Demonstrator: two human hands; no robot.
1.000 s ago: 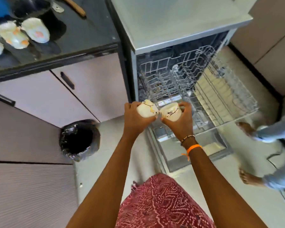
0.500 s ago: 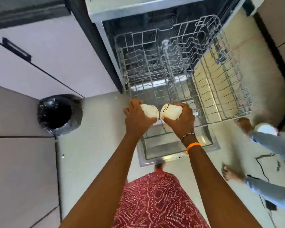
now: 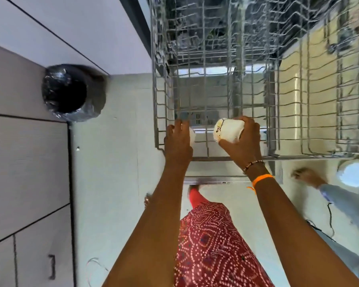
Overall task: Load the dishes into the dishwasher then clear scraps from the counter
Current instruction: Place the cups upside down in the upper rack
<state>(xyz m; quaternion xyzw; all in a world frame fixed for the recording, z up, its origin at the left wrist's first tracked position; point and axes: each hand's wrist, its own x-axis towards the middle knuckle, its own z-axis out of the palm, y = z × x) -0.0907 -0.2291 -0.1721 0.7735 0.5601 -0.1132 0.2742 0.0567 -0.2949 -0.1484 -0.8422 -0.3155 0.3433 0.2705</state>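
While the loading step is under way, everything is best placed against the pulled-out grey wire dishwasher rack [image 3: 216,83], which fills the upper middle of the view. Well to the left of the rack, a round bin lined with black plastic [image 3: 71,93] is seen on the floor against the pale cabinet fronts. At the rack's near left corner, the left hand [image 3: 177,142] is held with its fingers curled round a small white cup [image 3: 192,135]; only a sliver of that cup is shown past the knuckles, and whether it touches the wire cannot be told. Just to the right, above the rack's near edge, a second white ceramic cup with a dark line drawing [image 3: 228,130] is gripped on its side by the right hand [image 3: 241,139], fingers wrapped over its far end and thumb beneath. Neither cup appears to be seated between the tines yet. Beyond the rack's right end, another person's foot [image 3: 307,177] is visible on the floor.

The dish-loading is judged to be in an early stage. Next, each cup would need to be turned mouth-down, lowered between the tines, and released without one being knocked against the other.
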